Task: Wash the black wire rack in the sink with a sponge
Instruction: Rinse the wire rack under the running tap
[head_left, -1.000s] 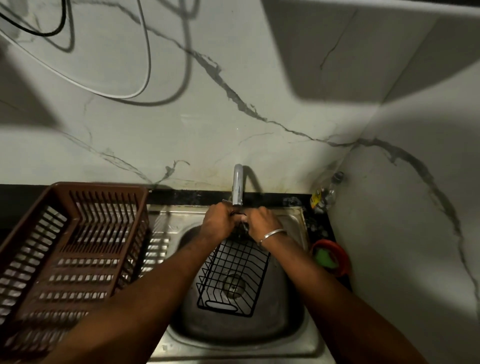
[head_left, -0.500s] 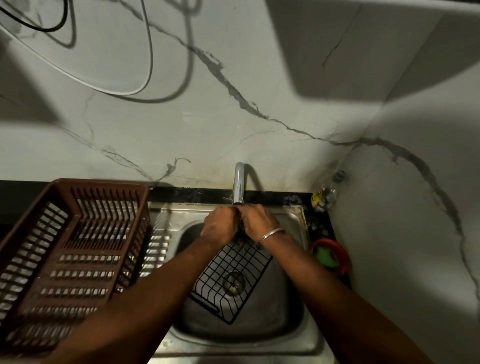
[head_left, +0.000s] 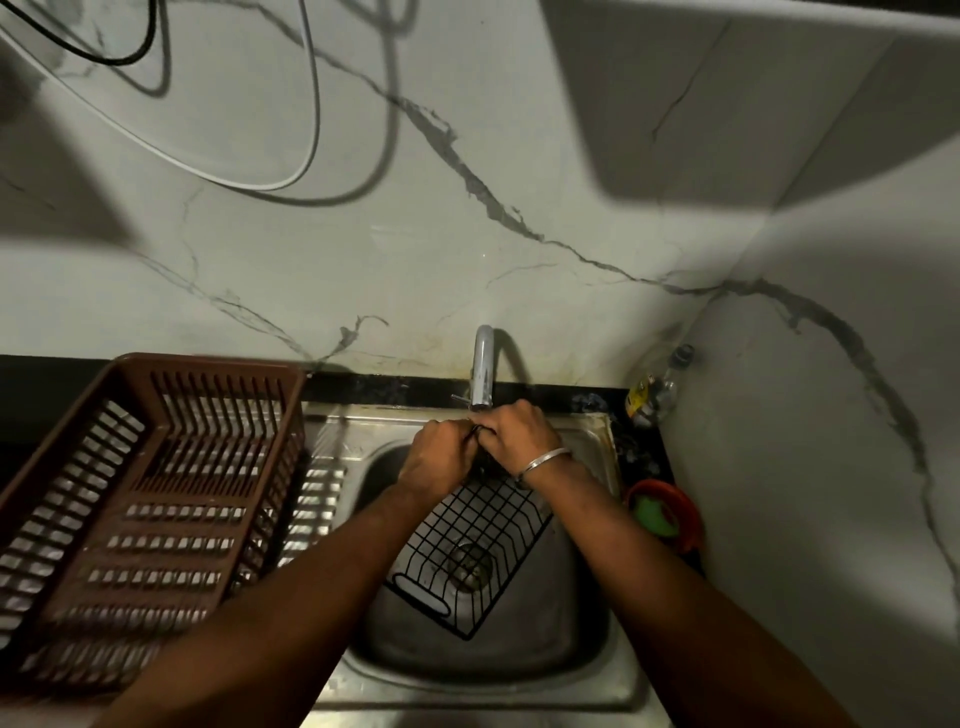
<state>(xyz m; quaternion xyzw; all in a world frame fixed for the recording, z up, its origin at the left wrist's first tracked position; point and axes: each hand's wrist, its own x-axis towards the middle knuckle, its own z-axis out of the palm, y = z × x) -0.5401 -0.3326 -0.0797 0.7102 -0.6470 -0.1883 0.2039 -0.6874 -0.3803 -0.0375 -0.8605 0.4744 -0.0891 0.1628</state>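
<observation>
Two bare forearms reach up from the bottom of the frame over the near rim of the steel sink (head_left: 467, 699). In the basin at lower centre, the black wire rack (head_left: 470, 551) stands tilted, its near corner low by the drain and its far edge raised under the hands. The left hand (head_left: 439, 460) curls its fingers shut around the rack's top wire. The right hand (head_left: 519, 436), a metal bangle (head_left: 543, 462) on its wrist, is closed on the same edge, touching the left; whether it holds a sponge cannot be told. Just beyond them stands the tap (head_left: 482, 366). A brown plastic crate (head_left: 150, 499) fills the left side, and a red bowl (head_left: 667, 512) sits at the right.
</observation>
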